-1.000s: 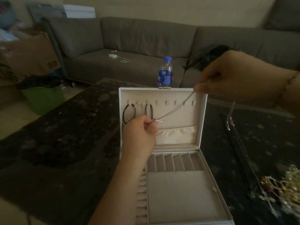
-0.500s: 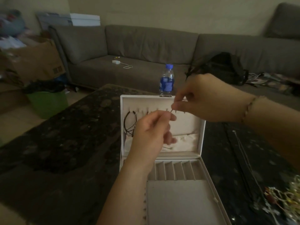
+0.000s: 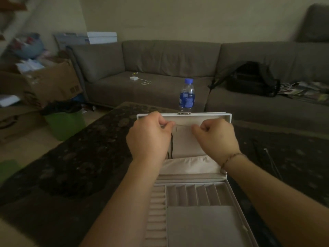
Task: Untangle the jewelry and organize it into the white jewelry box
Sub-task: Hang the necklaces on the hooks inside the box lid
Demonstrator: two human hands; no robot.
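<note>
While the white jewelry box (image 3: 228,117) stands open on the dark patterned table (image 3: 74,157), I see my left hand (image 3: 149,138) and right hand (image 3: 216,138) raised at the lid's hook row, each pinching an end of a thin silver chain (image 3: 183,124) stretched between them.

A dark, mottled table (image 3: 80,157) carries everything here. The white jewelry box (image 3: 229,191) stands open on it toward six o'clock, lid upright. A water bottle (image 3: 187,95) with a blue cap stands just behind the lid at twelve o'clock. A thin chain (image 3: 272,163) lies on the tabletop at three o'clock.
</note>
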